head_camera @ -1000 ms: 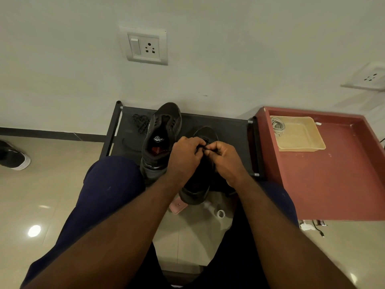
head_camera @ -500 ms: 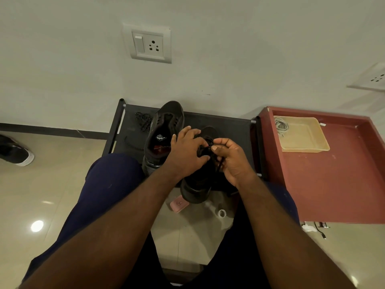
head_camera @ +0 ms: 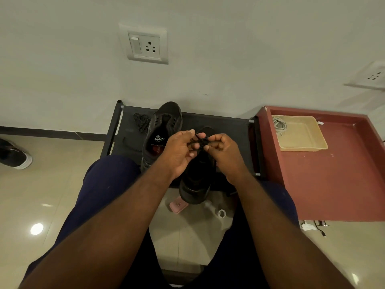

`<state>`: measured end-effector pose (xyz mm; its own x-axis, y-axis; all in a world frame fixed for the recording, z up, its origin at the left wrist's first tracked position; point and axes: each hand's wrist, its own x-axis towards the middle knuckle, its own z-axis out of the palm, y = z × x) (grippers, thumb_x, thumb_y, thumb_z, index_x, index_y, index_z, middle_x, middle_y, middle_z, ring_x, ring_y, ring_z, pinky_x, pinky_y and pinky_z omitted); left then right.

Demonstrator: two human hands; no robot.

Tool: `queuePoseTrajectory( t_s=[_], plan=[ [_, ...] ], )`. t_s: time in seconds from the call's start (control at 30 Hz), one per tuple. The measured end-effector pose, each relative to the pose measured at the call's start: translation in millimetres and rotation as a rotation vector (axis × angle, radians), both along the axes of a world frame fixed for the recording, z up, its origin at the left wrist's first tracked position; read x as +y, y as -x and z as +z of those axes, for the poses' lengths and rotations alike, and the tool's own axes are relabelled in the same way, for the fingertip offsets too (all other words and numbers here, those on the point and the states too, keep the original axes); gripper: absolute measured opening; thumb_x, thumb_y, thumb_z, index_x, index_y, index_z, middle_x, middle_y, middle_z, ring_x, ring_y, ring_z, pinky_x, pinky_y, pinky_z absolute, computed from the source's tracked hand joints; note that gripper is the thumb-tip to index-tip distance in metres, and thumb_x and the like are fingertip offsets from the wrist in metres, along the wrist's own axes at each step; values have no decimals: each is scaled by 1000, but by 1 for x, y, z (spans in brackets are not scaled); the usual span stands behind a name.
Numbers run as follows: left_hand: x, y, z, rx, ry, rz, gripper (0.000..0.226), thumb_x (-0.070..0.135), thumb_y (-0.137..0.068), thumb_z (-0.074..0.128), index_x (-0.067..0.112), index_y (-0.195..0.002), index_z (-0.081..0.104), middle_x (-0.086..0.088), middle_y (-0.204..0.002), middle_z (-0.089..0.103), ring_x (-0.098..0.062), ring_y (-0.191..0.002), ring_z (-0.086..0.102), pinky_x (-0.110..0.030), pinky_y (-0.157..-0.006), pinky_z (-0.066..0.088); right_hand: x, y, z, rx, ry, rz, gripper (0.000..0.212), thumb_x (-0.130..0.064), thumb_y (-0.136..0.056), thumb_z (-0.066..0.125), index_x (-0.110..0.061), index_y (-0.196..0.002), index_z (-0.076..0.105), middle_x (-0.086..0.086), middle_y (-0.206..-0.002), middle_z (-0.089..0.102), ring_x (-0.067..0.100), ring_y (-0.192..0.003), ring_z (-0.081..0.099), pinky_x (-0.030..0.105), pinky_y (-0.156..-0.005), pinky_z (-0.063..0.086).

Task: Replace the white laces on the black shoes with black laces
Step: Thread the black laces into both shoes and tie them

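Two hands meet over a black shoe (head_camera: 194,180) that stands on the near edge of a low black rack (head_camera: 229,126), its toe pointing toward the person and hanging past the edge. Both forearms reach forward from the bottom corners of the view, above knees in dark blue trousers.

The left hand (head_camera: 178,152) is turned palm inward. Its thumb and forefinger pinch a thin black lace (head_camera: 199,140), and the other fingers are loosely fanned beneath. The right hand (head_camera: 224,150) is curled into a loose fist, knuckles up, with the same lace nipped between thumb and forefinger. The lace crosses in the small gap between the two hands, just above the shoe's opening.

A second black shoe (head_camera: 161,132) lies just to the left, leaning against the first, with its insole label showing. Further left on the rack is a loose bundle of black lace (head_camera: 141,122).

To the right is a red table (head_camera: 333,174) holding a beige tray (head_camera: 306,138), and a white cord bundle (head_camera: 279,125) sits in the tray's far left corner; whether these are laces I cannot tell. On the floor below the rack lie a pink object (head_camera: 178,205) and a small white ring (head_camera: 221,213).
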<state>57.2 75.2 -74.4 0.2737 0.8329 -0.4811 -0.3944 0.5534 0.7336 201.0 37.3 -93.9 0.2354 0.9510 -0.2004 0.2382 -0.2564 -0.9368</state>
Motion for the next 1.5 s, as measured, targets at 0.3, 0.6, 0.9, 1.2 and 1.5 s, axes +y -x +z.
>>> queuePoseTrajectory(
  t_s=[0.3, 0.6, 0.9, 1.2, 1.5],
  plan=[
    [9, 3, -7, 34, 90, 191, 19, 14, -105, 39, 14, -89, 48, -2, -72, 50, -12, -61, 47, -26, -60, 42, -7, -17, -22, -777, 4, 233, 17, -19, -101, 50, -21, -116, 58, -2, -114, 63, 21, -110, 54, 42, -93, 36],
    [5, 8, -13, 140, 62, 268, 20, 9, -105, 36, 12, -89, 47, -1, -72, 45, -11, -60, 43, -27, -59, 37, -14, -8, -26, -880, 138, 132, 14, -21, -103, 42, -26, -91, 46, -6, -92, 53, 21, -88, 51, 40, -80, 29],
    [-6, 24, -9, 917, -430, -56, 17, 31, -95, 57, 15, -101, 63, 1, -84, 67, -11, -72, 64, -33, -69, 53, -22, -28, -10, 175, 157, -369, 10, -20, -96, 66, -13, -103, 63, 2, -99, 66, 17, -94, 63, 30, -67, 54],
    [-54, 5, -19, 1291, -546, -548, 33, 20, -100, 45, 9, -128, 59, -14, -125, 63, -31, -114, 59, -37, -95, 46, -40, 24, -28, -248, 510, -39, 62, -43, -82, 72, -12, -131, 49, 12, -123, 62, 33, -111, 63, 45, -93, 56],
    [-72, -12, -13, 1017, -669, -456, 42, 20, -98, 54, 7, -138, 52, -10, -134, 58, -19, -121, 55, -17, -96, 38, -41, -14, -17, -389, 387, -222, 31, -18, -84, 61, -15, -115, 64, 11, -109, 69, 32, -101, 66, 42, -89, 56]
  ],
)
